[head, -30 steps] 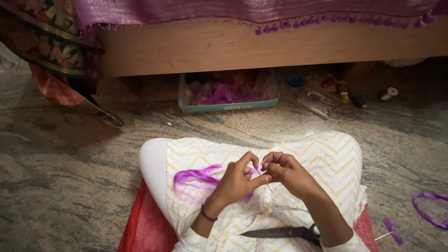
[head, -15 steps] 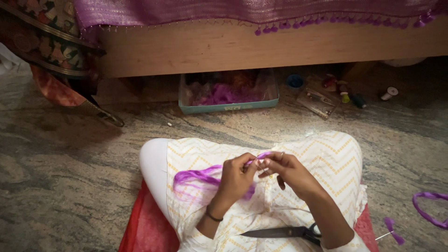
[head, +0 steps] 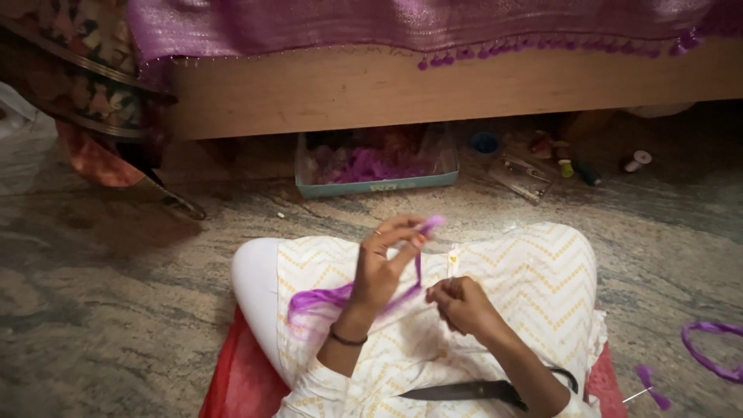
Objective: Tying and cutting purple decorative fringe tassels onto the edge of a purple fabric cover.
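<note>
My left hand (head: 385, 267) is raised above my lap, pinching the end of a purple thread bundle (head: 422, 255) between thumb and fingers. The purple strands trail down across my white and yellow patterned garment (head: 518, 271) to a loose heap (head: 313, 300) on my left knee. My right hand (head: 459, 303) sits lower, fingers curled closed near the lower part of the strand; what it pinches is too small to tell. Black-handled scissors (head: 480, 389) lie on my lap under my right forearm.
A teal tray (head: 377, 166) of purple material sits under a wooden bed frame (head: 433, 85) draped with purple cloth. Thread spools (head: 638, 160) and small items lie at right. A purple loop (head: 712, 348) lies on the stone floor. I sit on a red mat (head: 236, 379).
My left hand has lifted upward with the purple strand, pulling it taut, while my right hand has dropped lower toward my lap. The hands have separated.
</note>
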